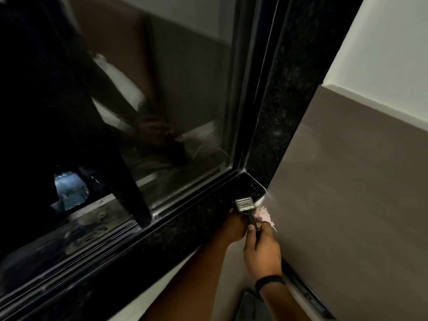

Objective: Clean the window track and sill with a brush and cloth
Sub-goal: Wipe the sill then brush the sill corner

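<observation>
A flat brush point(245, 205) with a metal ferrule and a dark handle points up at the front edge of the black granite sill point(185, 224), near its right corner. My right hand point(262, 250) is closed around the handle. A pale pink cloth point(262, 214) shows just right of the brush, above that hand; which hand holds it I cannot tell. My left hand point(236, 224) lies against the sill's edge, mostly hidden behind the brush and the right hand. The window track point(99, 230) runs along the sill under the dark glass pane point(176, 107).
A black granite jamb point(280, 107) rises at the right of the window. A grey and white wall point(347, 181) stands to its right. A black frame bar point(129, 181) crosses the pane. A dark object point(250, 306) lies on the floor below my arms.
</observation>
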